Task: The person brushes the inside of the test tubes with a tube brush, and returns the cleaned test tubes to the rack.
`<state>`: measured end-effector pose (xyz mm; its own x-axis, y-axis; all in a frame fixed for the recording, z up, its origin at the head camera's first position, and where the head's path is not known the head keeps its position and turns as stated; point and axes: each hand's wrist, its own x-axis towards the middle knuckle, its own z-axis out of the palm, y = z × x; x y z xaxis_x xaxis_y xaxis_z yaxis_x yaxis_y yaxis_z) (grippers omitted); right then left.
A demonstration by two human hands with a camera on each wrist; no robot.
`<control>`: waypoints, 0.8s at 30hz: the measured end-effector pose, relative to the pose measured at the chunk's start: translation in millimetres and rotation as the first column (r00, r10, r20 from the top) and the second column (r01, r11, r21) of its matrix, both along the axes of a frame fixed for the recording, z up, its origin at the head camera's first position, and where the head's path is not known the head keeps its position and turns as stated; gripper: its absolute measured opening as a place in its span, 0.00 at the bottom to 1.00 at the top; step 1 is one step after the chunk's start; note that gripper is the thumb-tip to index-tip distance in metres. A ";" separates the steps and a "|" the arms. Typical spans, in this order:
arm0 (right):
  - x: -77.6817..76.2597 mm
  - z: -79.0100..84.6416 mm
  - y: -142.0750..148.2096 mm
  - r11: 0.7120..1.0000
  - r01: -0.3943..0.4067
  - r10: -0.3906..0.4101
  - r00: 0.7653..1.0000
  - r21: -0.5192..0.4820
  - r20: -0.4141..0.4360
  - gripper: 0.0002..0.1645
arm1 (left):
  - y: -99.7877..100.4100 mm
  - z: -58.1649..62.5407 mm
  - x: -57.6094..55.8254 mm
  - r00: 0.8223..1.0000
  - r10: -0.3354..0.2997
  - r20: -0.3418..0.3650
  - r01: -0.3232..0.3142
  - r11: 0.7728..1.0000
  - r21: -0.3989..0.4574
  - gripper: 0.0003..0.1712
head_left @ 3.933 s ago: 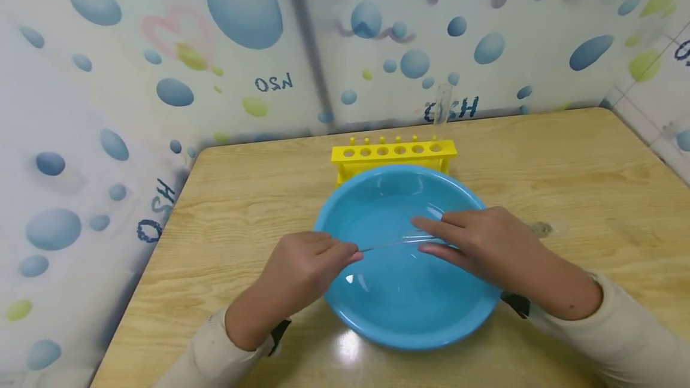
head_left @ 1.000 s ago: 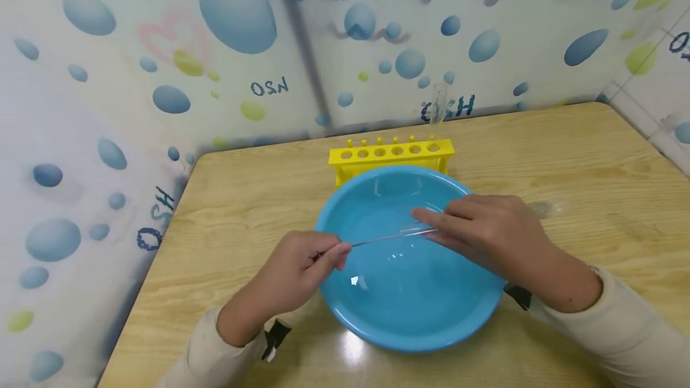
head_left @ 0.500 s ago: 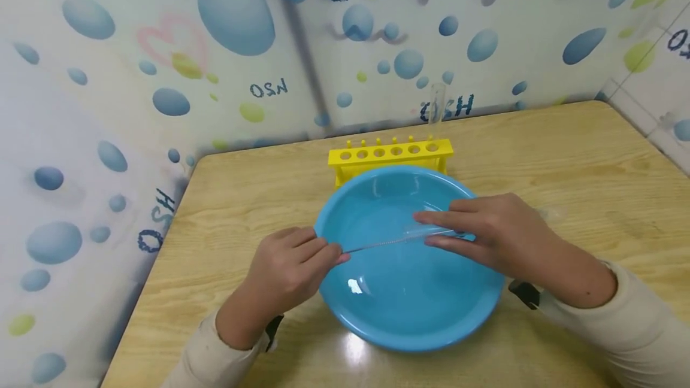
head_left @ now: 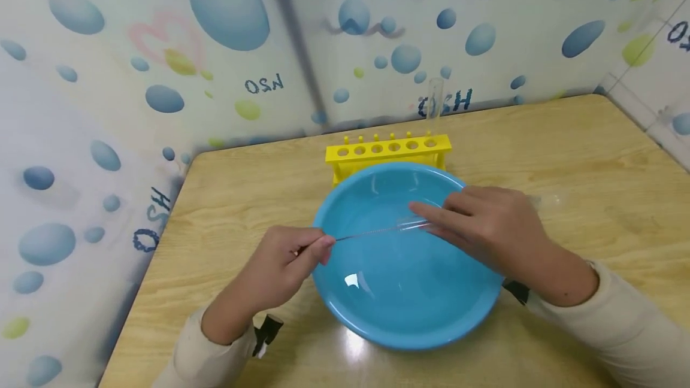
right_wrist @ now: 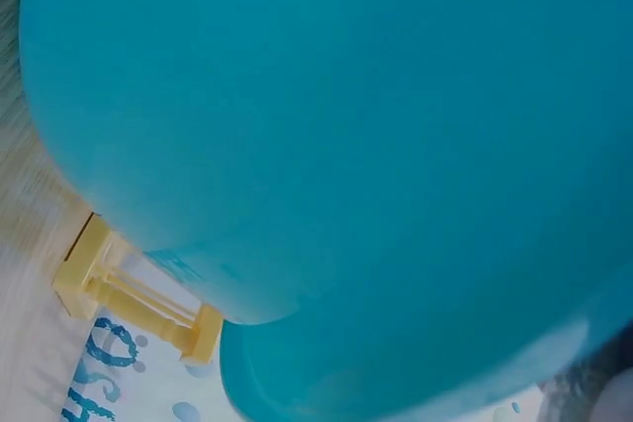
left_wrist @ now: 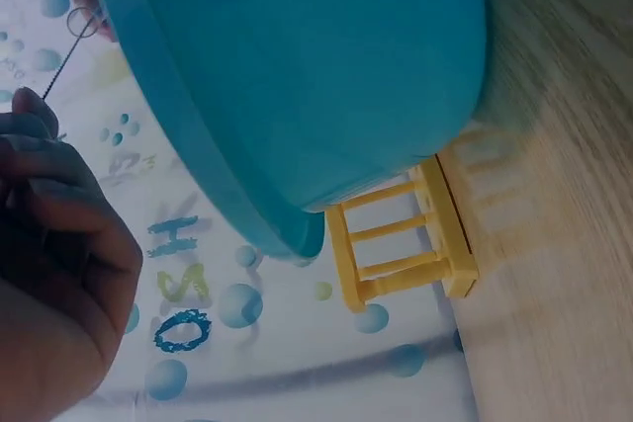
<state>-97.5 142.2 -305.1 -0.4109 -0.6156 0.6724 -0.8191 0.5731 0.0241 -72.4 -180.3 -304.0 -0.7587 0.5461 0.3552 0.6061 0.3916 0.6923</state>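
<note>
My left hand pinches the thin twisted-wire handle of a test tube brush at the left side of the blue basin. The brush's other end runs into a clear test tube, which lies nearly level above the basin. My right hand holds that tube from above and hides its far end. In the left wrist view, the wire leads from my left fingers towards the tube's round mouth. The basin's wall fills most of the right wrist view.
Behind the basin stands a yellow test tube rack, with an upright clear tube at its right end. Some clear glassware lies on the wooden table, partly hidden by my right hand. A patterned wall borders the back.
My left hand has shifted left and away from the tube's mouth, so more brush wire shows. The left fingers have changed their pose on it. My right hand keeps holding the tube.
</note>
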 end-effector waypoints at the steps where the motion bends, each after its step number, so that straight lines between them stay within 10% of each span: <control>1: -0.9 0.3 0.1 1.000 -0.003 0.003 1.000 -0.004 0.001 0.30 | -0.3 1.4 0.2 1.000 0.011 -0.012 -0.012 1.000 -0.009 0.18; 5: -4.2 1.1 1.9 0.999 -0.034 0.035 0.998 -0.025 0.050 0.32 | -1.7 2.1 -1.4 0.965 -0.004 -0.261 -0.019 0.996 -0.088 0.20; 11: -6.3 4.4 8.4 0.996 -0.076 0.087 0.971 -0.056 0.224 0.32 | -0.8 4.6 -0.9 0.767 -0.039 -0.640 -0.120 0.972 -0.203 0.22; 14: -6.6 6.0 10.8 0.993 -0.092 0.108 0.954 -0.070 0.280 0.32 | 0.8 7.6 2.2 0.726 -0.049 -0.686 -0.131 0.969 -0.208 0.20; 16: -6.0 6.2 11.2 0.994 -0.088 0.103 0.955 -0.068 0.279 0.32 | 2.5 7.3 3.8 0.740 -0.047 -0.671 -0.126 0.970 -0.208 0.20; 24: -3.6 3.1 9.1 1.000 -0.027 0.028 0.989 -0.010 0.146 0.36 | 14.5 0.1 10.6 0.950 0.079 -0.302 -0.129 0.980 -0.149 0.18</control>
<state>-101.1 151.3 -302.1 -0.4886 -0.6226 0.6113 -0.8287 0.5503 -0.1019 -61.8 -165.8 -303.9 -0.6901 0.5396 0.4823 0.7222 0.5567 0.4105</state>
